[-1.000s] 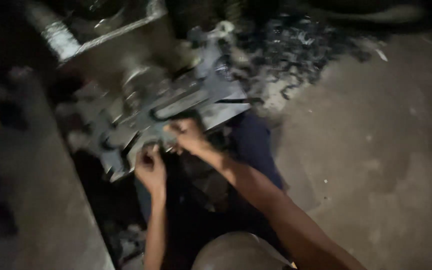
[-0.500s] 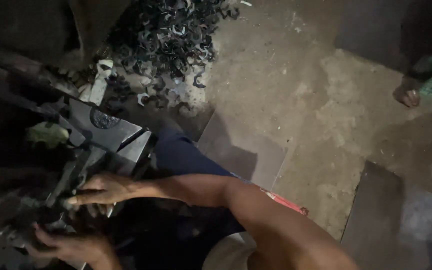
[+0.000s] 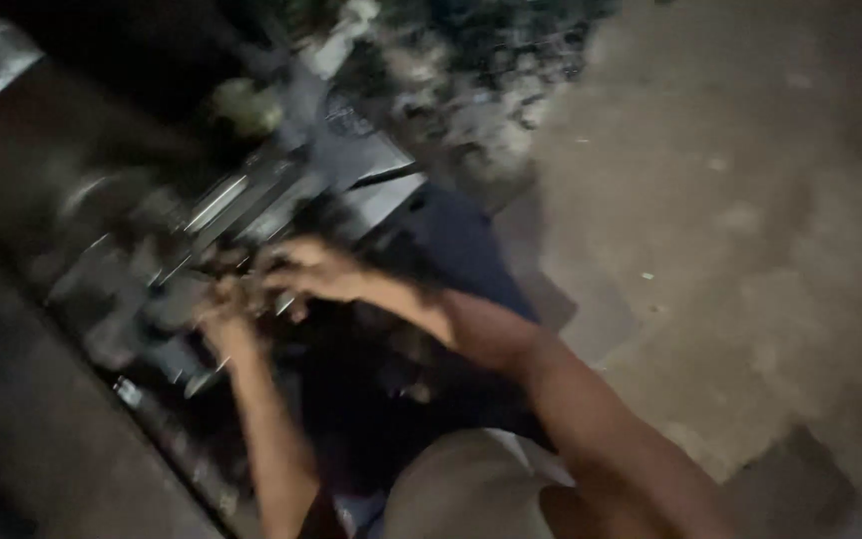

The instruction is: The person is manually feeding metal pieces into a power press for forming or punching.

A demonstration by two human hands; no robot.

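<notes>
The view is dark and blurred by motion. A grey metal machine with plates and rods stands at the upper left. My right hand rests on its front edge with the fingers curled. Just below and to the left, my left hand touches the machine's lower parts. I cannot tell whether either hand grips a piece. A dark blue cloth lies under my right forearm.
A heap of small dark metal rings lies on the ground behind the machine. Bare concrete floor spreads to the right. A grey ledge runs along the lower left. My knee is at the bottom.
The camera has swung back toward the left, bringing the machine more to the middle. Both hands stay on the machine's front; the left hand now sits higher, close beside the right.
</notes>
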